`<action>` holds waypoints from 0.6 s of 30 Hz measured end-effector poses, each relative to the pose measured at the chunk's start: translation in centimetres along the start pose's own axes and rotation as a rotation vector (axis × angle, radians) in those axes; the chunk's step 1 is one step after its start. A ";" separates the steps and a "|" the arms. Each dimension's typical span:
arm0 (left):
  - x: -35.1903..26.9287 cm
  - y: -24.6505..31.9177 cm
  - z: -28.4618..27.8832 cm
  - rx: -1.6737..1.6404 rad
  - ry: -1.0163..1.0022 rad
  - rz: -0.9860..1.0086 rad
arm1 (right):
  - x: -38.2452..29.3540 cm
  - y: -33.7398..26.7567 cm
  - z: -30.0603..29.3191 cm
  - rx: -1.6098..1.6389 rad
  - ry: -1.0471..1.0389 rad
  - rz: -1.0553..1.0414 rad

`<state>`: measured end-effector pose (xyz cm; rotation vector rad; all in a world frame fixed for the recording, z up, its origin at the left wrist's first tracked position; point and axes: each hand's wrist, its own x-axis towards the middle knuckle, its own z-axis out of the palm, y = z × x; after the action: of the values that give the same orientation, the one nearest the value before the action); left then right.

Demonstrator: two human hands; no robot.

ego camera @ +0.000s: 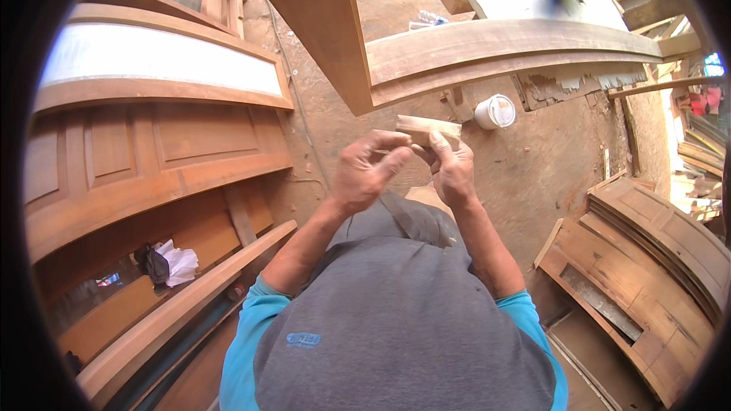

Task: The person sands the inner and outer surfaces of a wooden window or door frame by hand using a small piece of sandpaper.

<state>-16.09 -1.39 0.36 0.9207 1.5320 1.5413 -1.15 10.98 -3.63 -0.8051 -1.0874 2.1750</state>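
Note:
A small pale block (421, 128), wood or something wrapped in sandpaper, is pinched in my right hand (455, 174) with the thumb on its near side. My left hand (368, 168) is beside the block's left end, fingers curled and thumb apart, with nothing in it; whether a fingertip touches the block I cannot tell. Just beyond both hands is the corner of a large wooden frame (502, 48), made of a rebated rail and a wide upright board (320, 17). The frame stands above the dirt floor.
A white lidded bucket (495, 112) stands on the floor beyond my right hand. Panelled wooden doors (211, 134) are at left, with a long timber rail (200, 302) nearer me. Stacked door panels (622, 291) lie at right. A cable (297, 97) crosses the floor.

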 end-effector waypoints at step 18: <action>7.6 6.5 -6.0 0.509 0.359 0.536 | 6.1 0.6 -0.1 -1.609 0.019 -0.866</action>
<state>-25.03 2.81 6.59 1.4966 2.1145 1.7841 -5.16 15.08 -5.75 -0.6388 -2.4917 0.2785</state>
